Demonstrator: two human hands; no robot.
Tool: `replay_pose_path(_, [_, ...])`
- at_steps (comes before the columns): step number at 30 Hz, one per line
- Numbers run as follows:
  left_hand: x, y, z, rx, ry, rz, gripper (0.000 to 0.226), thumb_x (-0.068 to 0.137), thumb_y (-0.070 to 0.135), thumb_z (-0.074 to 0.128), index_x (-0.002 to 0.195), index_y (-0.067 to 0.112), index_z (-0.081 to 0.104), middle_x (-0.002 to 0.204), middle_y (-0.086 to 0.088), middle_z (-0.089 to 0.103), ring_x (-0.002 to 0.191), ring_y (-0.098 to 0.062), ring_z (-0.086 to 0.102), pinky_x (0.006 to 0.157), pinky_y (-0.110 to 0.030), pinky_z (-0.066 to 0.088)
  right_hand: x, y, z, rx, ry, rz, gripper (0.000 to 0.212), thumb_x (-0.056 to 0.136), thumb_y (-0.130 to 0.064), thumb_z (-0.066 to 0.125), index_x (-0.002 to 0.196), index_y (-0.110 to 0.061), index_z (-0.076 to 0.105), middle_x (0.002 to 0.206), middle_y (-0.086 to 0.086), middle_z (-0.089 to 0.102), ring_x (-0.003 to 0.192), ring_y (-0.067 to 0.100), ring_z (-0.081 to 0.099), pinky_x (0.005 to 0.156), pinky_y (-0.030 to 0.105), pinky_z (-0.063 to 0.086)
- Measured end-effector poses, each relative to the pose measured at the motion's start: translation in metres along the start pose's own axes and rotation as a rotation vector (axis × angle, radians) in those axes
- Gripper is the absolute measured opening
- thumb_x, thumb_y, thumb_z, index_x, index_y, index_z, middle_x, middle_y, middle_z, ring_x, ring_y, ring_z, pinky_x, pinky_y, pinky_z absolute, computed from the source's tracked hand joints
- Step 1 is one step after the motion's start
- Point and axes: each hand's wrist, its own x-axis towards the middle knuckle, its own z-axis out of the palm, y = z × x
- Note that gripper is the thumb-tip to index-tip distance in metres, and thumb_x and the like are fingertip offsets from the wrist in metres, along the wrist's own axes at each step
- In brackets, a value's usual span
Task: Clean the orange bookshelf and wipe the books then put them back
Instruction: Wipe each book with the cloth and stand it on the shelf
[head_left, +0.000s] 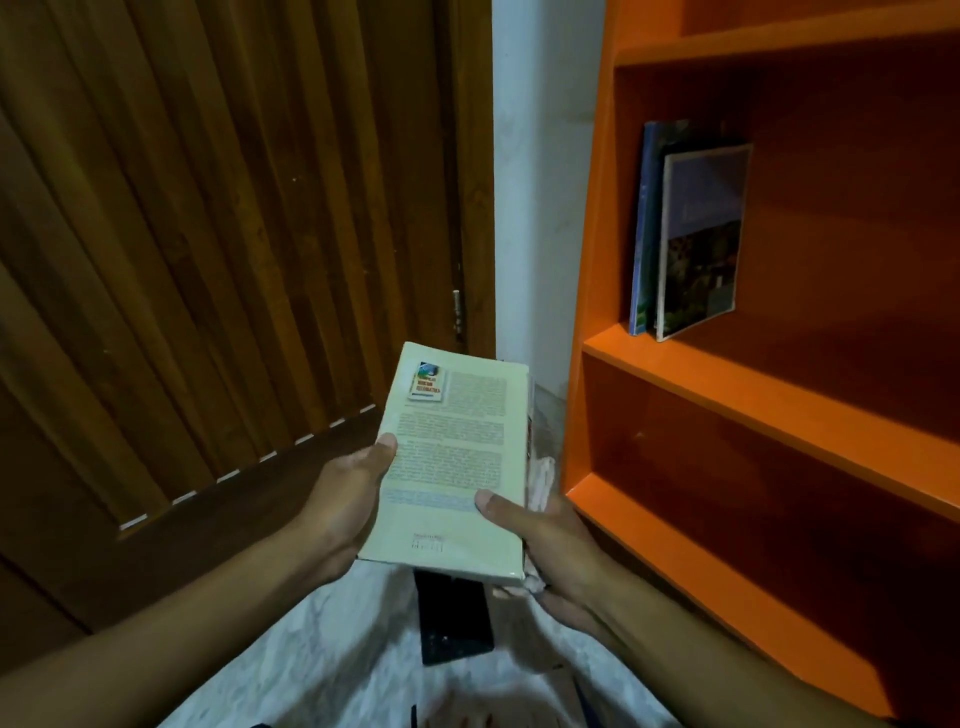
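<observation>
Book (449, 462) gripped by L hand (343, 499) + R hand (540, 540).

Orange bookshelf (727, 364), two upright books (685, 234).

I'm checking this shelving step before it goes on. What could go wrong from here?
1. The two thin books already on the orange bookshelf lean against its left wall; sliding the cream paperback book in beside them may tip them over.
2. The right hand seems to hold a pale cloth along with the book, so its grip may slip; the left hand only supports the other edge.
3. A black flat object lies on the floor underfoot.
</observation>
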Motion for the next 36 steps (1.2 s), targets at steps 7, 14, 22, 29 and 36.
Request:
replay_pose_path(7, [0.004, 0.000, 0.027, 0.652, 0.082, 0.429, 0.071, 0.091, 0.040, 0.068, 0.139, 0.061, 0.021, 0.144, 0.023, 0.041, 0.132, -0.013, 0.050, 0.099, -0.043, 0.053, 0.006, -0.004, 0.002, -0.107, 0.152, -0.197, 0.041, 0.092, -0.006, 0.067, 0.127, -0.023, 0.058, 0.116, 0.002, 0.073, 0.103, 0.023, 0.072, 0.086, 0.044, 0.060])
replay_pose_path(14, [0.003, 0.009, 0.087, 0.320, -0.024, 0.443, 0.099, 0.092, 0.035, 0.069, 0.153, 0.049, -0.008, 0.139, 0.016, 0.036, 0.119, -0.011, 0.051, 0.095, -0.037, 0.055, -0.009, 0.003, 0.012, -0.762, 0.347, -0.495, 0.050, 0.093, -0.026, 0.065, 0.139, -0.032, 0.045, 0.127, -0.012, 0.063, 0.108, 0.000, 0.064, 0.086, 0.025, 0.059])
replay_pose_path(22, [0.011, 0.014, 0.068, -0.090, 0.259, 0.286, 0.035, 0.094, 0.003, 0.061, 0.124, 0.018, 0.051, 0.115, -0.008, 0.068, 0.098, -0.022, 0.069, 0.081, -0.041, 0.061, -0.015, 0.015, 0.010, -1.160, 0.252, -0.712, 0.056, 0.090, -0.025, 0.061, 0.144, -0.034, 0.047, 0.139, -0.012, 0.051, 0.128, 0.008, 0.043, 0.111, 0.030, 0.037])
replay_pose_path(29, [0.003, 0.013, 0.036, -0.186, 0.122, 0.181, 0.038, 0.099, 0.011, 0.055, 0.135, 0.018, 0.043, 0.085, -0.006, 0.078, 0.067, -0.025, 0.074, 0.055, -0.037, 0.062, -0.005, -0.038, -0.004, -0.451, 0.404, -0.451, 0.017, 0.105, -0.025, 0.046, 0.108, -0.023, 0.063, 0.098, 0.020, 0.070, 0.074, 0.011, 0.072, 0.062, 0.027, 0.057])
replay_pose_path(36, [-0.022, 0.020, 0.022, -0.021, -0.079, 0.285, 0.054, 0.101, 0.012, 0.050, 0.137, 0.049, 0.037, 0.096, -0.009, 0.077, 0.070, -0.027, 0.075, 0.052, -0.034, 0.061, 0.002, -0.073, -0.027, -0.584, 0.574, -0.728, 0.023, 0.105, -0.042, 0.041, 0.112, -0.032, 0.061, 0.094, -0.014, 0.061, 0.085, 0.008, 0.057, 0.072, 0.028, 0.044])
